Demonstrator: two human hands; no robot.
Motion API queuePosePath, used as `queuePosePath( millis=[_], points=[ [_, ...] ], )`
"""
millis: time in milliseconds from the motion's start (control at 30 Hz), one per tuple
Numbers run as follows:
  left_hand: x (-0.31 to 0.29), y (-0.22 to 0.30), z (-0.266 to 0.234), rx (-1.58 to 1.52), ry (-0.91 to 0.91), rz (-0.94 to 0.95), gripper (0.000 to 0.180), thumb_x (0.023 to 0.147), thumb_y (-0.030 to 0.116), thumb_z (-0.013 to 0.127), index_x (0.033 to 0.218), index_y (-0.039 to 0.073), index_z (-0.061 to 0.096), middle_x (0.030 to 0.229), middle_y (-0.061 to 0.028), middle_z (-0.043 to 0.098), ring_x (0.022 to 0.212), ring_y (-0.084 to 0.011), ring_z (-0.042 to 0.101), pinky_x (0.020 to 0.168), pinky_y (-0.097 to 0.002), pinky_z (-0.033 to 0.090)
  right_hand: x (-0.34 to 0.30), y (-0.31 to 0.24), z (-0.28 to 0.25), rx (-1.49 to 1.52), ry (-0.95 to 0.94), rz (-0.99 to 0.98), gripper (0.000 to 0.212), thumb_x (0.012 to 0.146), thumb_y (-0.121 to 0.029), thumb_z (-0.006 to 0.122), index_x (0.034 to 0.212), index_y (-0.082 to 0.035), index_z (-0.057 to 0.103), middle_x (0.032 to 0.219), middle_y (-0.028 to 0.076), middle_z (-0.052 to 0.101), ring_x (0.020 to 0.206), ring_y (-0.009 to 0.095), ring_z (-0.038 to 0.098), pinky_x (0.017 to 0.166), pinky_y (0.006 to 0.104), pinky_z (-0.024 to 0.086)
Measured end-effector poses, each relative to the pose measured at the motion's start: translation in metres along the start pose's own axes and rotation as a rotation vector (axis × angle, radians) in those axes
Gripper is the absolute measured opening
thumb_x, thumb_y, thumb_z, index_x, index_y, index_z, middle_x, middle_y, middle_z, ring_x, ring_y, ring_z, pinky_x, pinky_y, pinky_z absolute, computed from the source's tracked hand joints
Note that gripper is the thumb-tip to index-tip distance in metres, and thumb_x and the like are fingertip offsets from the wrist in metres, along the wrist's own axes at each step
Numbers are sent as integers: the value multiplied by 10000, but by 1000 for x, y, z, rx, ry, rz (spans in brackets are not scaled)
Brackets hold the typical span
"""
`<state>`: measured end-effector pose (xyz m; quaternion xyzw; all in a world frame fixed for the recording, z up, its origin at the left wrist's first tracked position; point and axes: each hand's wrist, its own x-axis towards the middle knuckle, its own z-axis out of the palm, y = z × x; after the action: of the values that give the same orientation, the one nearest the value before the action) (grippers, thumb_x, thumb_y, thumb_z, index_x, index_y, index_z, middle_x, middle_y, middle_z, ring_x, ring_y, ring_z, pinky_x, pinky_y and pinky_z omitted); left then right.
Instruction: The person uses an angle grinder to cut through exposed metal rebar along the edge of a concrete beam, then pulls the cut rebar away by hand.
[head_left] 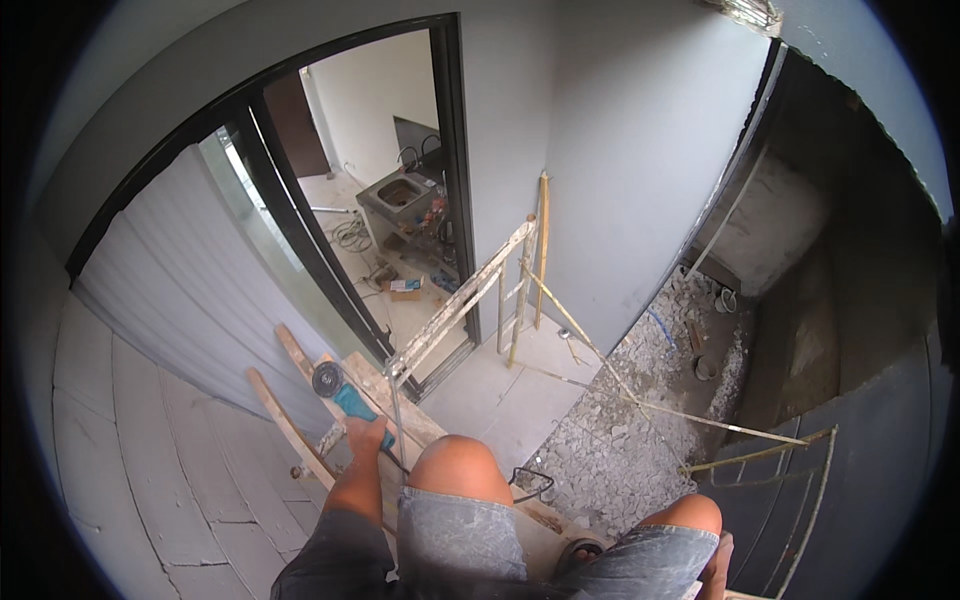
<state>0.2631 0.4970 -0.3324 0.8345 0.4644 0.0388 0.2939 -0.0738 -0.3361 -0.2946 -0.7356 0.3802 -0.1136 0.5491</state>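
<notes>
Closest in, the person's knees in grey shorts (462,535) rise from the lower edge, with a dark sandal (578,553) showing between them. The right hand (719,567) is beside the outer side of the right knee, mostly hidden by the leg, so whether its grip is wide, narrow or on something I cannot tell. The left hand (366,433), just left of the other knee, has its grip closed around the body of a teal angle grinder (352,401); the tool points forward and left, above wooden planks (423,428), its dark round disc (327,378) at the far end. Whether the grinder touches the wood below cannot be made out. Left of it, two narrow timbers (285,420) slant outward toward a pale ribbed sheet (205,270). Ahead and lower down, a paint-spattered scaffold frame (465,298) stands over light floor tiles (497,408), and broken rubble (600,445) spreads to the right under thin yellowish bars. Beyond the frame, a wooden strip (543,255) leans near the corner of a grey wall (650,150). Farthest off, a dark-framed sliding door (453,160) opens on a room with a sink (400,193) and scattered items on its floor.
</notes>
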Motion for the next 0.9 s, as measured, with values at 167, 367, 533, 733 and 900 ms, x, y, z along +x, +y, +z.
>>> queuePosePath(
  millis=[167, 367, 533, 733, 900],
  points=[
    [2, -10, -29, -654, -220, -81, 589, 792, 292, 828, 1211, -58, 607, 1064, -172, 700, 939, -308, 718, 803, -435, 586, 21, -239, 116, -534, 73, -295, 289, 824, -201, 809, 840, 70, 710, 752, 223, 715, 722, 337, 726, 712, 437, 559],
    [-36, 40, -108, -1042, -486, 205, 476, 838, 201, 833, 1201, 6, 594, 995, -71, 658, 846, -187, 670, 745, -358, 572, -11, -426, 257, -157, -476, -448, 289, 938, -262, 785, 915, 12, 701, 786, 66, 717, 730, 119, 643, 684, 317, 536],
    [-102, 186, -182, -877, -673, 705, 567, 822, 189, 846, 1287, 23, 569, 1041, -28, 643, 919, -122, 621, 827, -316, 530, -84, -495, 406, -39, -950, -513, 587, 941, -477, 783, 1149, 60, 669, 1034, 150, 728, 978, 210, 691, 885, 377, 559],
    [-184, 310, -199, -831, -984, 987, 836, 779, 220, 891, 1442, -52, 461, 1224, -105, 635, 1124, -164, 638, 978, -338, 534, -123, -525, 467, 707, -1098, -396, 541, 938, -343, 822, 1242, 48, 603, 1131, 150, 702, 991, 195, 711, 850, 350, 592],
    [-243, 337, -159, -915, -1181, 1057, 890, 776, 203, 907, 1456, -35, 386, 1273, -139, 596, 1218, -207, 619, 1041, -368, 525, -85, -510, 420, 991, -1042, -275, 414, 925, -229, 795, 1145, 66, 606, 1020, 178, 727, 832, 272, 767, 771, 416, 678]
  ],
)
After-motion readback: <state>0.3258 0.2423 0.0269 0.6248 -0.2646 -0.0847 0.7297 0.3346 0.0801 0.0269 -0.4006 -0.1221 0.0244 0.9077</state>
